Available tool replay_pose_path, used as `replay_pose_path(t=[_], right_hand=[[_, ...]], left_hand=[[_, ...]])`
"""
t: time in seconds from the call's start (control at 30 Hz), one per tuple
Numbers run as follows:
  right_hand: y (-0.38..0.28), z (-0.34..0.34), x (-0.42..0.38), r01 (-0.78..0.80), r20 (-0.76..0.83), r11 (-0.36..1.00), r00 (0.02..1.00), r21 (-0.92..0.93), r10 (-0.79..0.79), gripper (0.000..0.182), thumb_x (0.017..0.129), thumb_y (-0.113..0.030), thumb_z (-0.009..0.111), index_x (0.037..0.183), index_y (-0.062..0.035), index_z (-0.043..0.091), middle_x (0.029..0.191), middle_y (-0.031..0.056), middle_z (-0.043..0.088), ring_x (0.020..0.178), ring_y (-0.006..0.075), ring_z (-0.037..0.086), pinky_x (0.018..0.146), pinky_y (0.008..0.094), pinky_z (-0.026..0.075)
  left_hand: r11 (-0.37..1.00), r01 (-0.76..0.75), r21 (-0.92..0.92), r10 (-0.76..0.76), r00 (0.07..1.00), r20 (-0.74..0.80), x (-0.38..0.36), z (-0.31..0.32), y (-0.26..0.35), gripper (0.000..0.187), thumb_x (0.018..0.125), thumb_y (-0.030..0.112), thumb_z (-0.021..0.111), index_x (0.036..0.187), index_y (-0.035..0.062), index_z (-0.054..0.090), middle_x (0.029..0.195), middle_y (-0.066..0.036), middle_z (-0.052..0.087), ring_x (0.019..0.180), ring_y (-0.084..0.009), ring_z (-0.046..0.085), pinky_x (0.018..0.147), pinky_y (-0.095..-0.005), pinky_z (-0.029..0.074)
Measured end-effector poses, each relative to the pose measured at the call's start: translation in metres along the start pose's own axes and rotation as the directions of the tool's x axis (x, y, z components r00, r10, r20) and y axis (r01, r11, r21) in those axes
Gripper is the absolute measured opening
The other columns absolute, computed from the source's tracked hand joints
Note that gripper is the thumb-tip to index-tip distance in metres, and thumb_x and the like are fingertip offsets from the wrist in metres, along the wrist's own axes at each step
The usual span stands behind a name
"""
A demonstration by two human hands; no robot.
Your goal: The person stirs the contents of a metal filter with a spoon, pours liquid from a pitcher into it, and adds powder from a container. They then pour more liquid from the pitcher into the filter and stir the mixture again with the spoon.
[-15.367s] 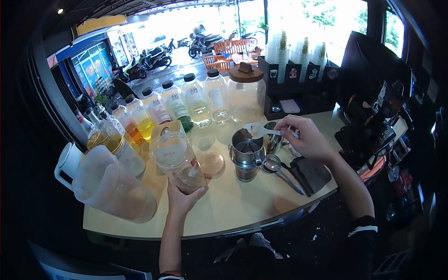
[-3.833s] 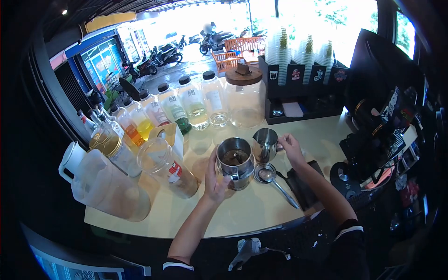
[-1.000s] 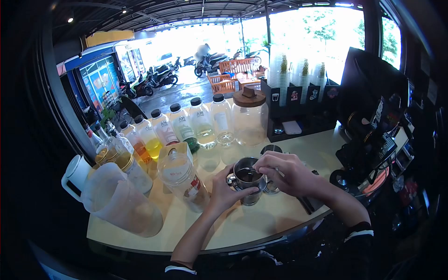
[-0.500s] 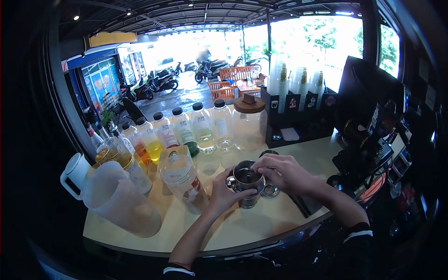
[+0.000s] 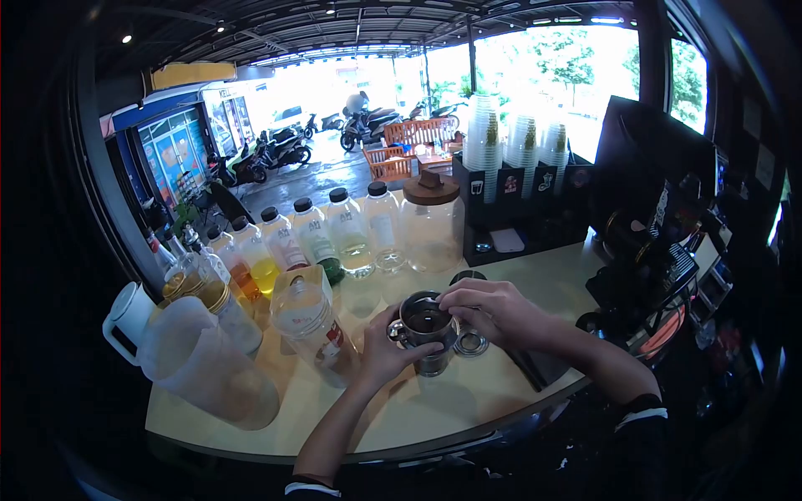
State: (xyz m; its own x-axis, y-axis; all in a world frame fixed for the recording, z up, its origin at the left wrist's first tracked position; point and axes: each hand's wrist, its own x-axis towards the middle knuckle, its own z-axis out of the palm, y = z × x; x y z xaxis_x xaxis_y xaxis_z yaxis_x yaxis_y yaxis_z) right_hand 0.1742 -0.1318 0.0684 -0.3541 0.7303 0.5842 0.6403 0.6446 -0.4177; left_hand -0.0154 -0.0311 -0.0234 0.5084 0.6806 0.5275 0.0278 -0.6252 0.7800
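Observation:
A small metal cup (image 5: 426, 321) with a side handle and dark contents stands at the counter's front, on what looks like a clear glass (image 5: 433, 364). My left hand (image 5: 390, 346) is wrapped round the cup's left side, thumb across its front. At the cup's right rim, my right hand (image 5: 489, 311) is closed in a pinch. Whatever is between those fingertips is too small or hidden to name. Beside the cup, partly under my right hand, lies a round metal piece (image 5: 470, 344). A clear plastic container (image 5: 309, 321) with a red label stands left of my left hand.
A large frosted pitcher (image 5: 205, 367) and a white-lidded jug (image 5: 128, 321) stand at the left. Several black-capped bottles (image 5: 351, 234) and a wooden-lidded jar (image 5: 432, 230) line the back. Stacked cups (image 5: 484, 142) sit in a black holder (image 5: 501, 217). Dark equipment (image 5: 643, 242) fills the right.
The view has shifted slightly, so the counter items appear a little further left. My right hand's fingers have moved a little at the cup's rim; my left hand keeps its hold.

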Motion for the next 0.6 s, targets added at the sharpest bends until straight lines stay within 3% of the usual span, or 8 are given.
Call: replay_pose_path(t=[0.07,0.33,0.43,0.5,0.6], right_hand=[[-0.001,-0.004,0.001,0.020,0.061,1.000,0.998,0.023,-0.022,0.014,0.089,-0.006,0.057,0.101,0.0016,0.060,0.095,0.0158,0.063,0.087,0.0351,0.063,0.076,0.0408,0.050],[0.014,-0.010,-0.008,0.017,0.050,0.997,0.999,0.078,-0.021,0.016,0.092,-0.009,0.054,0.103,0.0016,0.059,0.099,0.0153,0.063,0.091,0.0342,0.063,0.078,0.0408,0.050],[0.015,-0.017,-0.008,0.048,0.131,0.998,0.990,0.026,-0.051,0.015,0.093,-0.008,0.055,0.105,-0.0019,0.061,0.110,0.0118,0.063,0.095,0.0287,0.066,0.078,0.0368,0.054],[0.016,-0.020,-0.009,0.026,0.125,0.996,0.991,0.084,-0.037,0.016,0.093,-0.009,0.054,0.106,-0.0028,0.061,0.111,0.0104,0.064,0.096,0.0281,0.066,0.080,0.0365,0.055],[0.025,-0.020,-0.010,0.036,0.119,0.994,0.992,0.105,-0.049,0.018,0.094,-0.011,0.052,0.109,-0.0022,0.059,0.107,0.0124,0.062,0.095,0.0305,0.064,0.081,0.0392,0.053]], left_hand=[[1.000,-0.005,0.004,0.005,1.000,-0.001,0.001,0.000,0.000,0.071,0.057,0.028,0.090,0.115,-0.0003,0.060,0.105,-0.011,0.068,0.098,-0.0197,0.066,0.088,-0.0337,0.052],[1.000,0.013,0.024,-0.014,1.000,0.023,0.001,-0.003,-0.001,0.077,0.057,0.028,0.091,0.120,0.0007,0.057,0.108,-0.011,0.067,0.101,-0.0207,0.065,0.089,-0.0338,0.052],[1.000,-0.027,-0.010,0.027,1.000,-0.001,0.002,-0.002,-0.001,0.082,0.055,0.030,0.091,0.122,-0.0003,0.055,0.112,-0.014,0.065,0.106,-0.0227,0.063,0.092,-0.0353,0.050],[0.989,0.006,0.149,0.001,0.999,-0.050,0.002,-0.004,0.003,0.086,0.054,0.032,0.092,0.123,-0.0016,0.054,0.114,-0.016,0.064,0.109,-0.0247,0.062,0.095,-0.0372,0.049],[0.982,0.081,0.173,-0.075,0.997,-0.036,0.007,-0.005,0.018,0.087,0.053,0.033,0.092,0.123,-0.0025,0.054,0.112,-0.017,0.064,0.109,-0.0260,0.062,0.097,-0.0381,0.047]])
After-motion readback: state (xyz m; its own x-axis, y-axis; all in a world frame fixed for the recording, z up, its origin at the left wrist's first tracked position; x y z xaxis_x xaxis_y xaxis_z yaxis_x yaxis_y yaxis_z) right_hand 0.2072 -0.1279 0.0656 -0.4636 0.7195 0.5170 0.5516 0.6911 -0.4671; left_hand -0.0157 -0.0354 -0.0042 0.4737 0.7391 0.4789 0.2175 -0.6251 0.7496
